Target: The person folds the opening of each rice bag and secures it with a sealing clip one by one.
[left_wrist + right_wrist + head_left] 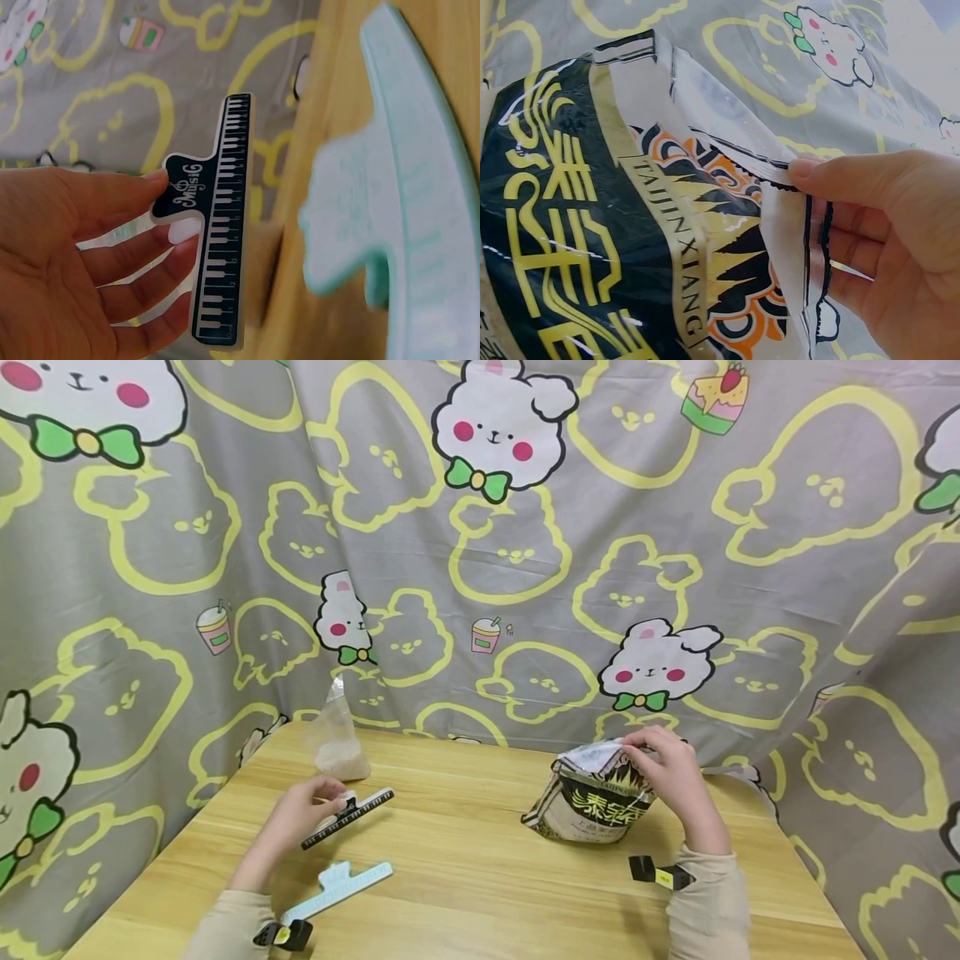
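My left hand (303,814) pinches the tab of a black clip (223,225) printed with piano keys and the word Music, held above the table. Below it on the wood lies a pale mint-green clip (341,890), large and close in the left wrist view. At the right, my right hand (671,768) pinches the top edge of a rice bag (592,806) with black, gold and orange print. The bag stands on the table, its top folded over under my thumb (806,171) in the right wrist view.
A clear plastic bag (341,752) with pale contents in its bottom stands near the back left of the wooden table (465,860). Patterned grey curtains (517,685) hang behind and along both sides.
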{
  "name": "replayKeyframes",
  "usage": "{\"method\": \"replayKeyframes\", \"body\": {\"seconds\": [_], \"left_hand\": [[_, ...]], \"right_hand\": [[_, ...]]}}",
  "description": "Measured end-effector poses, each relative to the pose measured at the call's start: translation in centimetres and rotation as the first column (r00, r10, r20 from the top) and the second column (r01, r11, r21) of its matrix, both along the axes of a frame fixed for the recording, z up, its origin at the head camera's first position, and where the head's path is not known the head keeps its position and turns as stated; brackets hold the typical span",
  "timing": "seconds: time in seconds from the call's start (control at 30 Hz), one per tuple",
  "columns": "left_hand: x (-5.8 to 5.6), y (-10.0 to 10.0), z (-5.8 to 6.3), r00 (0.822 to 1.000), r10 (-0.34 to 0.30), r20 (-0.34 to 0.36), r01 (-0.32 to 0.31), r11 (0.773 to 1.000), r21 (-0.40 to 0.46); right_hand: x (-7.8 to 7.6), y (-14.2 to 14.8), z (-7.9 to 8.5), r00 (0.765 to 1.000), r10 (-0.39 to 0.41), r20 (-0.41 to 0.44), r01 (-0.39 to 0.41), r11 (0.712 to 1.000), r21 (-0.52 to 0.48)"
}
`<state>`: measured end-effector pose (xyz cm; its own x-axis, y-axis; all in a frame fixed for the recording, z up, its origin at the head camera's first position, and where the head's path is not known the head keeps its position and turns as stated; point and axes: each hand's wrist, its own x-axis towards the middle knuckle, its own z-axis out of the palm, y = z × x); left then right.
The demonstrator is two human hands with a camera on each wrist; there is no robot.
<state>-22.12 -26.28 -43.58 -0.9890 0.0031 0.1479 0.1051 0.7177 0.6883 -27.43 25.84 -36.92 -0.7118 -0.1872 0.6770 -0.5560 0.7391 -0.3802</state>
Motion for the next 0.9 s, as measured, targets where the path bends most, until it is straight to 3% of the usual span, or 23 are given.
{"method": "replayKeyframes", "body": {"seconds": [0.2, 0.47, 0.77, 0.9], "left_hand": [[-0.6, 2.1, 1.0, 0.999, -0.023, -0.042, 0.024, 0.999, 0.022], [-2.6, 5.5, 3.5, 0.995, -0.050, -0.086, 0.059, 0.993, 0.105], [-4.6, 10.4, 4.8, 0.988, -0.074, -0.136, 0.108, 0.960, 0.257], [-5.3, 12.6, 5.2, 0.986, -0.083, -0.147, 0.128, 0.934, 0.333]], "right_hand": [[0.8, 0.3, 0.3, 1.000, -0.006, 0.015, 0.006, 1.000, 0.016], [1.2, 0.4, 0.0, 1.000, 0.006, 0.023, -0.006, 1.000, 0.001], [1.6, 0.6, -0.4, 1.000, 0.000, -0.007, 0.000, 1.000, 0.020], [1.7, 0.6, -0.4, 1.000, -0.001, -0.004, 0.001, 1.000, 0.014]]}}
